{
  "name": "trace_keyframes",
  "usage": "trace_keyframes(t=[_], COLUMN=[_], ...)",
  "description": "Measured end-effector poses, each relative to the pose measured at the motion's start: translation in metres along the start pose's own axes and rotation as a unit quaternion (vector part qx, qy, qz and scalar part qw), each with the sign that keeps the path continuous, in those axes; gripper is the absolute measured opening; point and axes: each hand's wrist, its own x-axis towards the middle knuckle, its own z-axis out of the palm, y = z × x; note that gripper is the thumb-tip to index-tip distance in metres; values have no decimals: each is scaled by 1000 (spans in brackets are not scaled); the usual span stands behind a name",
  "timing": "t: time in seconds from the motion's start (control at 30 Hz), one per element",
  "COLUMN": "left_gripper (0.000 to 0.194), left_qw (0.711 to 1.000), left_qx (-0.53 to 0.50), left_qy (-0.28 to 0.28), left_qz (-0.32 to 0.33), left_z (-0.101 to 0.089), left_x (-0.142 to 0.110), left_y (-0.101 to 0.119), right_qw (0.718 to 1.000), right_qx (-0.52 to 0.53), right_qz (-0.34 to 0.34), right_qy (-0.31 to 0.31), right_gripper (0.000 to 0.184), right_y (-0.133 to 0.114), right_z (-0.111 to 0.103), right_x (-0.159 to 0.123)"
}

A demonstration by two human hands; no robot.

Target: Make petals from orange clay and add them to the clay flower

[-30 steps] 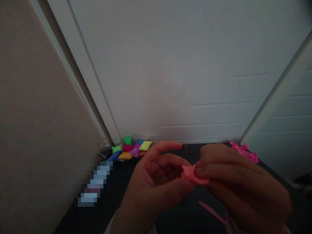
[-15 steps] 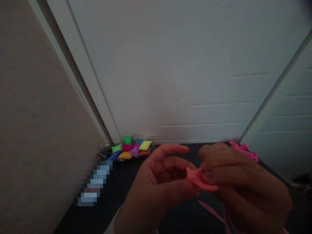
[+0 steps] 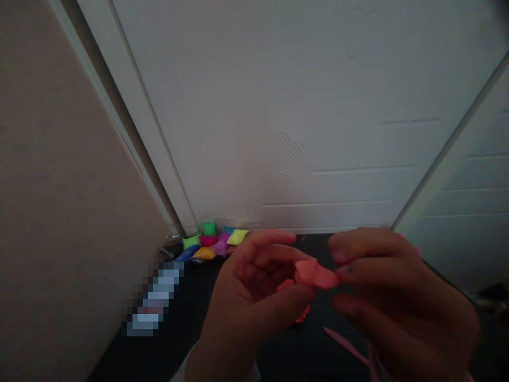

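My left hand point(image 3: 254, 307) pinches a coral-pink piece of modelling clay point(image 3: 312, 273) between thumb and fingers, the index finger stretched out above. The clay has thin, petal-like folds. To its right, my right hand point(image 3: 401, 297) has a fingertip at the clay's edge, while its thumb stands apart below. More coral clay with a jagged edge point(image 3: 303, 314) shows behind my left thumb; whether it joins the held piece, I cannot tell. Below the hands lies a slim, pointed pink tool point(image 3: 345, 345), its lower end hidden by my right sleeve.
Several coloured clay packets point(image 3: 207, 253) lie in clear wrapping at the back left of the dark table point(image 3: 186, 329). Pink pieces point(image 3: 416, 250) at the back right are mostly hidden by my right hand. A white panel point(image 3: 222, 132) with embossed hearts rises behind; a beige surface point(image 3: 71, 212) borders the left.
My right thumb has parted from its fingers, loosening the pinch on the clay. The held piece has turned and moved slightly up and left. The jagged coral clay has come into view.
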Motion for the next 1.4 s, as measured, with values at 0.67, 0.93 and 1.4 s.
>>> trace_keyframes(t=[0.67,0.93,1.4], left_gripper=[32,14,24], left_qw=[946,942,912], left_qx=[201,274,348], left_qy=[91,17,-96], left_qz=[239,194,197], left_z=[7,-3,-13], left_x=[-10,-4,0], left_y=[-2,9,19], right_qw=[994,996,989], right_qx=[50,15,4], right_qz=[91,53,18], right_qy=[-26,-67,-144], right_gripper=[15,19,26], right_y=[-3,1,-2], right_z=[3,-4,-12], right_x=[1,2,12])
